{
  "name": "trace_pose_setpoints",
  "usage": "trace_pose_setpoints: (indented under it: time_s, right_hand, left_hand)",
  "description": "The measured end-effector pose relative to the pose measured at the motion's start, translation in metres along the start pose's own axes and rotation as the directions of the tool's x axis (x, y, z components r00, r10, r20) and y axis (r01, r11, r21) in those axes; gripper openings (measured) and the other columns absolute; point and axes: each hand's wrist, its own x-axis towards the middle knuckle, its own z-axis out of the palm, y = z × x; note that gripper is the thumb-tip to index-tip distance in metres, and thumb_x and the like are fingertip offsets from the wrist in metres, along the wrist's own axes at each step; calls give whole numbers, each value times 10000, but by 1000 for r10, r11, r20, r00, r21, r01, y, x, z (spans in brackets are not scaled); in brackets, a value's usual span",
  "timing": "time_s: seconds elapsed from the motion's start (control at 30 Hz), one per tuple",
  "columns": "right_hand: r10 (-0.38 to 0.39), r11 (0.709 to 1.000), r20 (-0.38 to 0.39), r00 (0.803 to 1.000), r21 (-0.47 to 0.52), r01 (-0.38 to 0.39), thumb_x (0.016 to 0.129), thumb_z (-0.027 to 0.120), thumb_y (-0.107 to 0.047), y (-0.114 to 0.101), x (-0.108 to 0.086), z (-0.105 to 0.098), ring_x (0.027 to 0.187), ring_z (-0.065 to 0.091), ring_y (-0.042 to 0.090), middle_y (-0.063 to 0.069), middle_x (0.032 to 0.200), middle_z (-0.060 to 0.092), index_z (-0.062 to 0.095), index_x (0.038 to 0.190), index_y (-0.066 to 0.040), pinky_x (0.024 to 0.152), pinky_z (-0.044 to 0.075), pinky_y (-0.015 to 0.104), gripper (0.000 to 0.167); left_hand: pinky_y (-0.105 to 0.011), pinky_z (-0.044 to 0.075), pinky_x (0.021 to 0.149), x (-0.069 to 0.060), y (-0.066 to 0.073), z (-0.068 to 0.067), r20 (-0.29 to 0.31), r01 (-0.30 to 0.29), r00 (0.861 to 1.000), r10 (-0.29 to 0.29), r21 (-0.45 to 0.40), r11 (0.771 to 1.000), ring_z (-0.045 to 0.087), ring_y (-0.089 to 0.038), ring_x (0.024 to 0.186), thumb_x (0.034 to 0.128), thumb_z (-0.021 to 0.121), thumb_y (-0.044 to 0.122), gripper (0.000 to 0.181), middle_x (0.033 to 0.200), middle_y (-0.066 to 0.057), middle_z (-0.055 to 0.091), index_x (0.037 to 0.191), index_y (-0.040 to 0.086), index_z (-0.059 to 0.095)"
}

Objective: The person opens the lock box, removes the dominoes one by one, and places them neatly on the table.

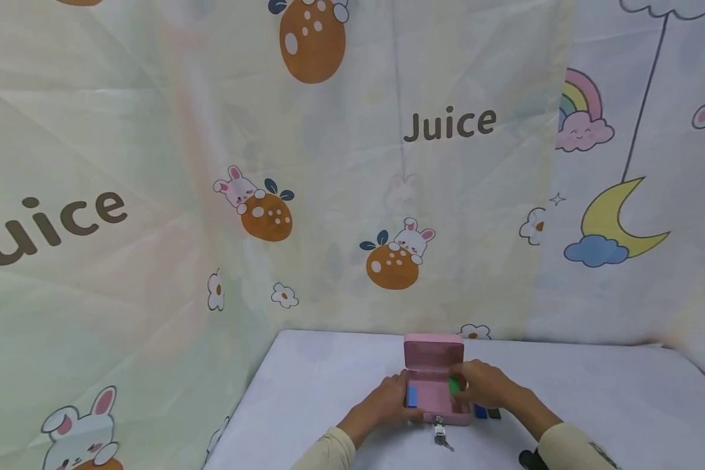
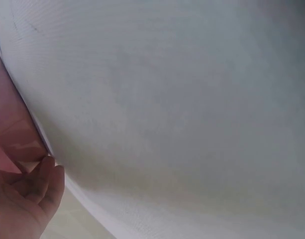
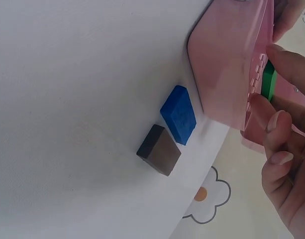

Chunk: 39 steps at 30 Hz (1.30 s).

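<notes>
A pink metal cash box (image 1: 433, 357) stands on the table with its lid raised. My left hand (image 1: 384, 405) holds the box's left side, thumb by the front and fingers toward the back; its curled fingers (image 2: 48, 184) meet a box corner in the left wrist view. Between the thumb and fingers of my right hand (image 1: 484, 384) is a green block (image 3: 268, 80), at the inner right side of the box. A light blue block (image 1: 412, 396) lies inside at the left. Keys (image 1: 440, 434) hang from the lock at the front.
Just right of the box, a dark blue block (image 3: 179, 115) and a dark brownish block (image 3: 159, 150) lie on the white table (image 1: 329, 356). A black object (image 1: 531, 459) sits by the right sleeve. Printed cloth (image 1: 341, 163) hangs behind the table.
</notes>
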Motion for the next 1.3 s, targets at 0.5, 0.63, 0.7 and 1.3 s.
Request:
trace_pose_setpoints:
  time_s: [0.5,0.63,0.7,1.3]
  right_hand:
    - [-62,994,77,995,91,55,785,843,-178,10,-9,-15,736,528,139,-72,823,627,716,1180,-98,623,443,285,423]
    - [-46,995,80,996,94,39,786,843,-185,13,-10,-14,741,534,151,-69,829,630,708,1198,-95,619,445,293,442]
    - [-43,995,77,996,90,36,787,844,-195,15,-9,-14,742,534,150,-72,829,632,708,1199,-97,621,446,293,446]
    - [24,998,78,997,53,-28,772,860,-225,33,-17,-20,789,547,147,-56,824,634,705,1144,-86,727,511,385,426]
  left_hand:
    - [-402,524,992,-4,2,-3,1,-3,1000,3,14,1000,577,-150,1104,805,747,626,897,1253,-22,624,1487,165,389]
    - [-396,529,980,-5,3,-4,-3,-10,1000,10,14,1000,578,-146,1080,816,759,586,875,1237,-25,627,1481,147,397]
    - [-387,532,974,-5,4,-4,-5,-11,1000,11,19,1000,575,-140,1069,820,760,577,866,1227,-24,627,1477,142,400]
    - [-392,538,963,-7,1,-2,-6,-8,1000,9,27,1000,579,-153,1080,806,740,636,891,1215,-38,623,1467,149,394]
